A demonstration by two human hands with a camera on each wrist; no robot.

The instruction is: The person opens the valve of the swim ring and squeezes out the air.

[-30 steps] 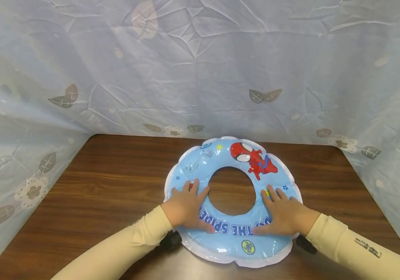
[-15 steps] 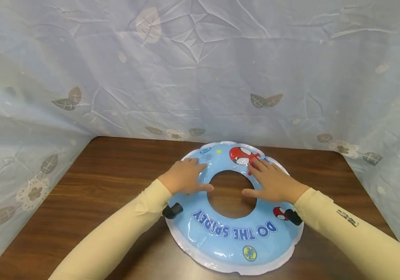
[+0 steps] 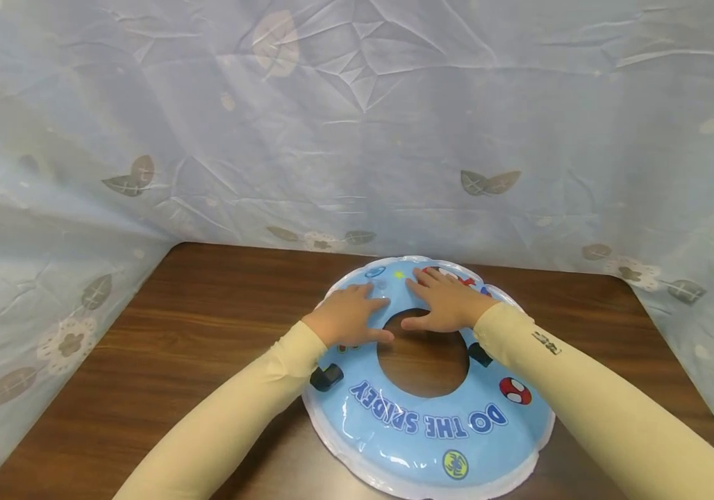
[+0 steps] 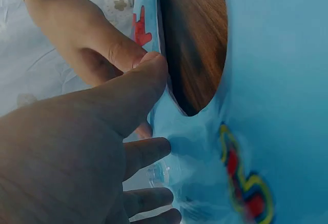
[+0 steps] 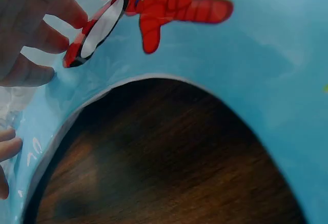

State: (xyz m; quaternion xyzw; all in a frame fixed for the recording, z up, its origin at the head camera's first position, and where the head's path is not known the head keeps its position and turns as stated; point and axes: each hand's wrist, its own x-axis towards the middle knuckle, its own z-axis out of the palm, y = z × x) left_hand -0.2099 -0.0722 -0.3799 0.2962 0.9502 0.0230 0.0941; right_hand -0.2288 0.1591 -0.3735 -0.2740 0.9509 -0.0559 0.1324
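A light blue inflatable swim ring [image 3: 388, 444] with a white scalloped edge lies on the brown wooden table. It bears blue lettering and red cartoon figures. My left hand [image 3: 351, 316] is over the ring's far left part, fingers spread and thumb pointing toward the hole. My right hand [image 3: 447, 302] reaches over the far part, its fingers spread beside the red figure. In the left wrist view a clear valve [image 4: 163, 172] shows near the left fingertips. The right fingertips touch the ring's surface in the right wrist view.
The wooden table [image 3: 207, 312] has a rounded far edge. A pale patterned curtain [image 3: 363, 139] hangs behind it and at both sides. Black wrist devices [image 3: 327, 377] sit under the cream sleeves [image 3: 257, 396].
Both hands have moved from the ring's near sides to its far part. My right hand has also shifted left, toward the left hand. The lettering is uncovered now.
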